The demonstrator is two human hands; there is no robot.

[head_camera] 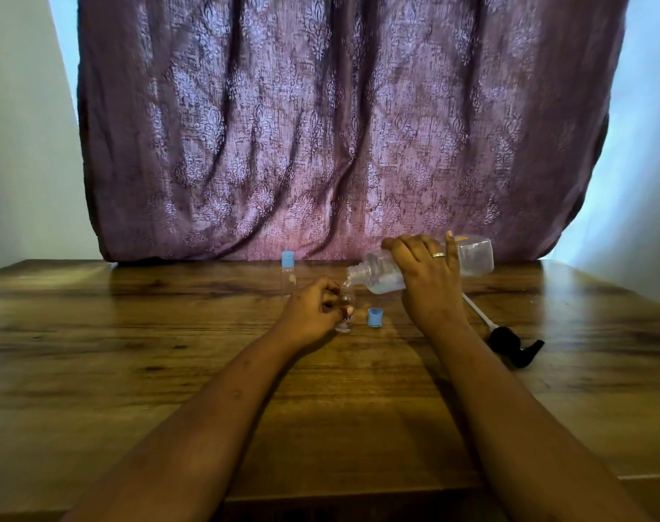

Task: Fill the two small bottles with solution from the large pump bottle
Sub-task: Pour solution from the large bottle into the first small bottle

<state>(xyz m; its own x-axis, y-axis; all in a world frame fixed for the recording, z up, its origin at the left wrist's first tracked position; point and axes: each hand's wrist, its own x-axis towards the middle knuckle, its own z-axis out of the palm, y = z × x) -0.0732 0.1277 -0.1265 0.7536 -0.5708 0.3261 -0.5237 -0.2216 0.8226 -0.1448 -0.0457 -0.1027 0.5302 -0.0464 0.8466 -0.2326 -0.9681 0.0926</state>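
While the right hand (430,280) grips the tipped pump bottle (415,267) and left fingers (330,295) pinch the vial (345,308), a wobble could spill solution past its narrow mouth.

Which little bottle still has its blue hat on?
The small bottle at the back, standing alone near the curtain, wears its blue cap. The small bottle in the left hand is open; its loose blue cap sits on the table beside it.
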